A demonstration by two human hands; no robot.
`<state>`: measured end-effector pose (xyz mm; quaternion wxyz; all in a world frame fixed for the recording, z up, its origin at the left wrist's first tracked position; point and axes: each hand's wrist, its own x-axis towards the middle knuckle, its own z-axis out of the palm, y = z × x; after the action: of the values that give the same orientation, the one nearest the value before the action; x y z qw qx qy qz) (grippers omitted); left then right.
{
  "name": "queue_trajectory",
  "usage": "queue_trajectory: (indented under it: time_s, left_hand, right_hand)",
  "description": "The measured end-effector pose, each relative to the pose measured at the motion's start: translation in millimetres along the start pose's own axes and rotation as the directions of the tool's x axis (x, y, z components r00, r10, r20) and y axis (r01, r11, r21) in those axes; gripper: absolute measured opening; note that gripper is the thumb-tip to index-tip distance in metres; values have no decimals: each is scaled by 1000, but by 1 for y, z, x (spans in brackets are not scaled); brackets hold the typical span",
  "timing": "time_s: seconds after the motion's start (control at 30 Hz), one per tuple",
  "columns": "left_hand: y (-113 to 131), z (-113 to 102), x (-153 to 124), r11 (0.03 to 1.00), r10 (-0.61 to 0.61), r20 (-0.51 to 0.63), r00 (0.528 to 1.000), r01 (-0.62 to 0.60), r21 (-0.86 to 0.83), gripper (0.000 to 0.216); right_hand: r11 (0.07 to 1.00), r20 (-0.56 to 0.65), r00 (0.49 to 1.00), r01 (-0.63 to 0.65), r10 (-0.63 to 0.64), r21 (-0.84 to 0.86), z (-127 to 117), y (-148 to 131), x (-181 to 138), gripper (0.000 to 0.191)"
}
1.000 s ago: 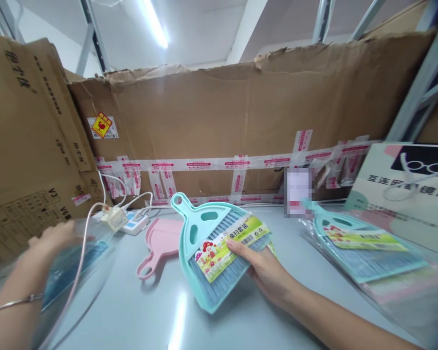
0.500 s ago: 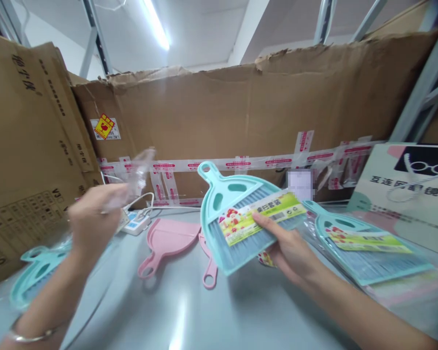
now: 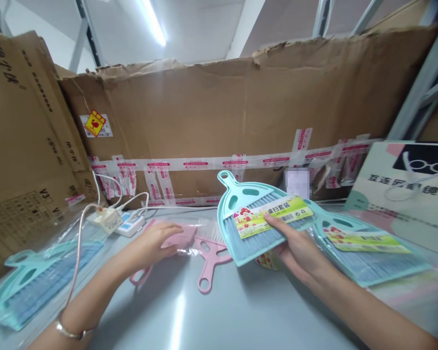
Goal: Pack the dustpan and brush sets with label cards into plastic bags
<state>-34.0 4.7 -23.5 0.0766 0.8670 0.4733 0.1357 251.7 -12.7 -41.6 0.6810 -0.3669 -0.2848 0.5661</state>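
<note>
My right hand (image 3: 301, 253) grips a teal dustpan-and-brush set (image 3: 253, 221), thumb on its printed label and fingers underneath. The set is tilted above the table, its blue bristles facing me. My left hand (image 3: 155, 245) reaches over a pink dustpan (image 3: 184, 237), thumb and fingers apart, covering much of it. Crumpled clear plastic (image 3: 192, 251) lies by those fingertips; whether they touch it I cannot tell. A pink brush (image 3: 209, 260) with pale bristles rests on the table just right of the pink dustpan, between my hands.
Another teal set (image 3: 368, 248) lies at the right, and a bagged teal set (image 3: 47, 277) at the left. A power strip (image 3: 129, 224) with a plugged-in adapter (image 3: 107, 219) and cables stands behind my left arm. A large carton (image 3: 204, 112) closes off the back.
My left hand has come down and right from the air, where it held clear plastic, to the pink dustpan. The teal set in my right hand has shifted slightly right.
</note>
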Motion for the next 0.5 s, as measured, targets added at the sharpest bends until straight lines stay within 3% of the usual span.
queue_trajectory:
  time_s: [0.1,0.23,0.33,0.43,0.5]
  left_hand:
    - [2,-3,-3,999,14,3,1000,-15,47,26]
    - [10,10,2,983,-108,-45,993,113,147,30]
    - [13,7,-2,992,-121,51,991,119,41,23]
    - [12,-4,-12,990,3,173,985,21,-140,56]
    - [12,-6,-15,988,51,157,986,-28,-149,69]
  right_hand:
    - [999,-17,999,-39,39,23,2,0,-2,50]
    - [999,-12,999,-43,43,22,2,1,-5,50]
    - [998,10,998,-59,59,-4,0,3,-7,50]
    - [992,29,992,-124,125,-28,-1,5,-7,45]
    - [990,42,989,-139,140,-26,-2,5,-7,44]
